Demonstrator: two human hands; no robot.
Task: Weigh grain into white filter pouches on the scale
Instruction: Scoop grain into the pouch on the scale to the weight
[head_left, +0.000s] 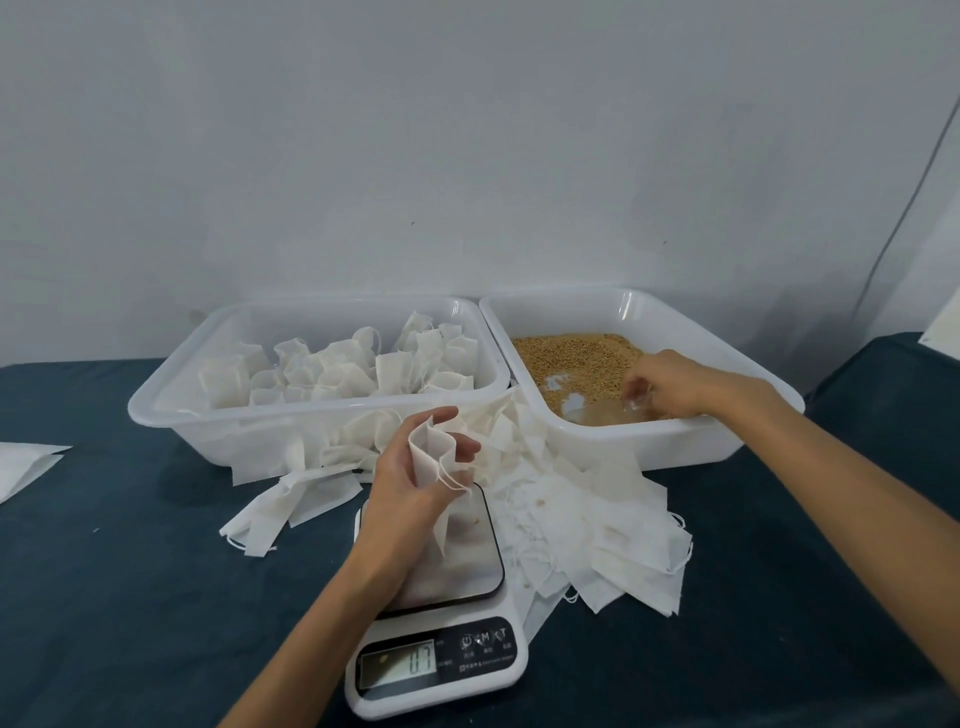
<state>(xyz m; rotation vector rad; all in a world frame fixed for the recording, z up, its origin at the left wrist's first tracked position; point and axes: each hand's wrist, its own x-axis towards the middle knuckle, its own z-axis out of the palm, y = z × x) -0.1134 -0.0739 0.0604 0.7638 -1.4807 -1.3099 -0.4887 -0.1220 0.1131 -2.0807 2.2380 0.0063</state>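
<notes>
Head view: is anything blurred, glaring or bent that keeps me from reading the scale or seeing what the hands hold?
Head view: lighting is soft and even. The scale display is washed by glare, so its digits read poorly. The right hand in the grain is motion-blurred around a clear scoop. The left hand and its pouch are sharp. Wide-angle bending shows at the frame edges.

On the table (130, 571) the scale (441, 623) sits nearest, with loose pouches (597, 530) heaped to its right and behind it; behind those stand two tubs side by side, the left tub (156, 400) holding filled pouches (337, 364); the right tub (727, 441) holding grain (571, 353).
</notes>
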